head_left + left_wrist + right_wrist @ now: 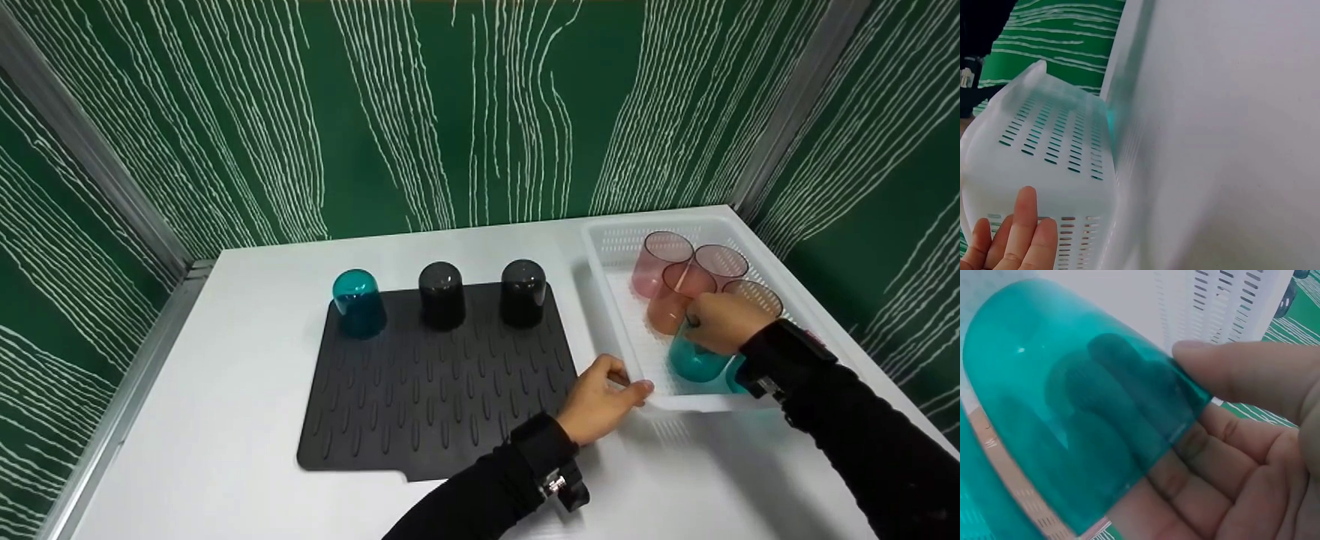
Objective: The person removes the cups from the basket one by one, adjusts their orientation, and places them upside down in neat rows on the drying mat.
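Observation:
My right hand [724,322] grips a teal cup [696,360] inside the white basket [611,300]. In the right wrist view the fingers [1174,486] reach inside that cup past its rim and the thumb presses the outside. My left hand [604,401] touches the basket's near left corner, its fingers [1026,214] straight against the slotted outer wall in the left wrist view. Pink cups [660,266] and orange cups [675,300] stand mouth up around the right hand. A second teal cup [736,375] is partly hidden by the right wrist.
A black drying mat [420,397] lies left of the basket on the white table [187,420]. Along its far edge stand an upside-down teal cup [358,304] and two dark cups [442,296]. Green walls with white lines [487,112] surround the table.

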